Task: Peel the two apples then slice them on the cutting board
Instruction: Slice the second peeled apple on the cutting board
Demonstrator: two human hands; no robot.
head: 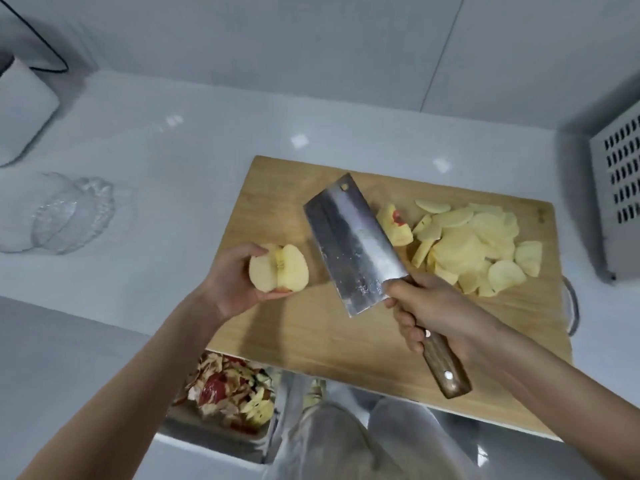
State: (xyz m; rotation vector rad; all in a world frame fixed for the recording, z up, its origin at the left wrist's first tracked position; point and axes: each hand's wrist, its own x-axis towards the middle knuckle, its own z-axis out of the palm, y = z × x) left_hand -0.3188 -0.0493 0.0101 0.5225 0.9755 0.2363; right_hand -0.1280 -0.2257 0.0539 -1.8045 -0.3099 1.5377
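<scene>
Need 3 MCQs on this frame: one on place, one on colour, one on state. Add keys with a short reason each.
1. Where does the pile of apple slices lie?
A. on the right part of the cutting board
B. in a bowl
C. on the floor

2. The handle of the cleaver is:
A. black plastic
B. brown wood
C. white

3. The apple half in the left hand is:
A. whole and unpeeled
B. held with its cut face up, core showing
C. lying flat on the board

Answers:
1 A: the slices are heaped on the board's right side.
2 B: brown grain and rivets show below the right hand, which grips it.
3 B: the hand cups it, and the pale cut face and core face the camera.
</scene>
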